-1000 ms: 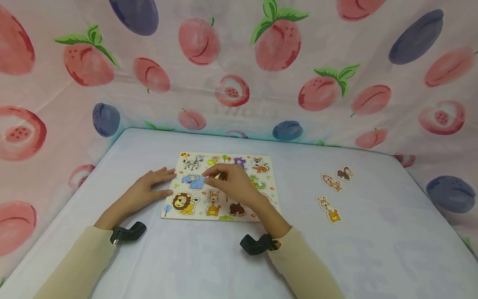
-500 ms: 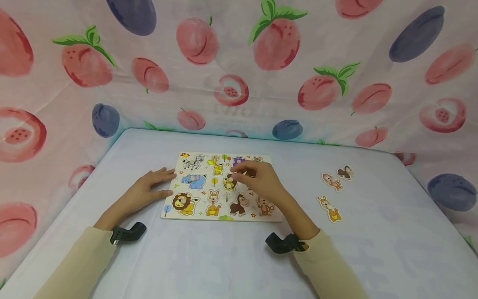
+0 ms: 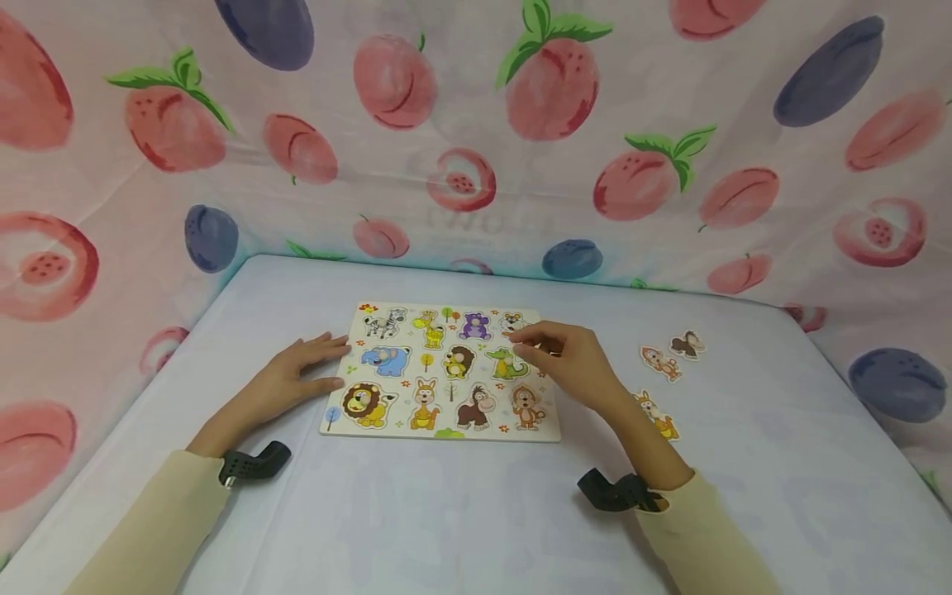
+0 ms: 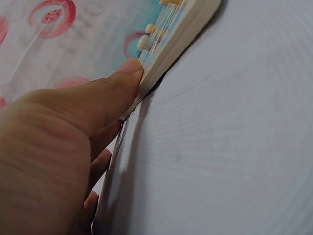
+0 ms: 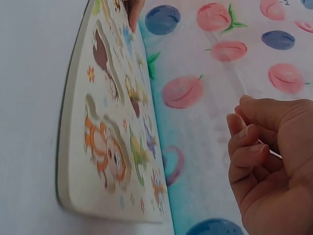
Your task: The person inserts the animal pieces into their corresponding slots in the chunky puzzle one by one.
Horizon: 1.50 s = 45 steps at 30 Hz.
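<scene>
A wooden animal puzzle board (image 3: 446, 395) lies flat on the table. My left hand (image 3: 293, 373) rests at its left edge, fingers extended; the thumb touches that edge in the left wrist view. Over the board's right side hovers my right hand (image 3: 568, 364), its fingers loosely bent and nothing between them in the right wrist view. A hedgehog piece (image 3: 458, 362), an elephant piece (image 3: 385, 361) and a crocodile piece (image 3: 509, 364) sit in the board. The monkey slot (image 5: 105, 154) appears recessed, showing a printed monkey. The right hand partly covers the tiger.
Right of the board lie a loose monkey piece (image 3: 661, 364), a gorilla piece (image 3: 687, 345) and a kangaroo piece (image 3: 658, 416), the last partly behind my right forearm. A fruit-print cloth (image 3: 476, 124) rises behind the white table (image 3: 416, 512).
My right hand has moved right from the middle of the board, uncovering the giraffe, bear, hedgehog and the bottom row. The left hand stays at the left edge.
</scene>
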Tool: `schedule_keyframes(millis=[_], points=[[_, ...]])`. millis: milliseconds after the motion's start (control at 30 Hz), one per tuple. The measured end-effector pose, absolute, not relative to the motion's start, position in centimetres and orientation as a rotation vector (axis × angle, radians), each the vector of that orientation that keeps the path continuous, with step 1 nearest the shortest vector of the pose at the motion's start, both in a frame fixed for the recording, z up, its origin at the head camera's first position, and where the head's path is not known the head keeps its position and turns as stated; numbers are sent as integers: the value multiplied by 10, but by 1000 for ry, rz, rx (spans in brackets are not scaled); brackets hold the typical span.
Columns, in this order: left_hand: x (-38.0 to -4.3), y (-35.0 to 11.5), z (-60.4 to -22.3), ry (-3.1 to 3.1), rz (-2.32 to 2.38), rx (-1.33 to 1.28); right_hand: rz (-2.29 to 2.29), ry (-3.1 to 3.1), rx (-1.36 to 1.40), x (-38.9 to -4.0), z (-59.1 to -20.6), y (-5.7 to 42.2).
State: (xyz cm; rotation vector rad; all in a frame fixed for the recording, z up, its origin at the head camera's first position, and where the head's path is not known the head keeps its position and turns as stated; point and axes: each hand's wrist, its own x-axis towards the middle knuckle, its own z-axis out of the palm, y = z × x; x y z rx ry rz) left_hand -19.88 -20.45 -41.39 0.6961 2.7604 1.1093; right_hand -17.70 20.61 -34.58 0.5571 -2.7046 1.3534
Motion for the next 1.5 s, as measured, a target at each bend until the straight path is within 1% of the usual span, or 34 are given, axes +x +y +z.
schedule_keyframes(millis=[533,800,1000,1200,1500], points=[[-202,-202,-415,2761,1103,719,1230,-2769,341,-149,-352,278],[-203,-200,-416,2757,1105,707,1272,-2778,314,-136,-354,313],[-203,-199,-414,2763,1096,700,1252,-2848,265,-129,-364,337],[-202,-199,-414,2758,1101,698,1335,-2834,226,-125,-378,355],[-196,-203,-414,2772,1105,663,1393,-2811,253,-132,-392,378]])
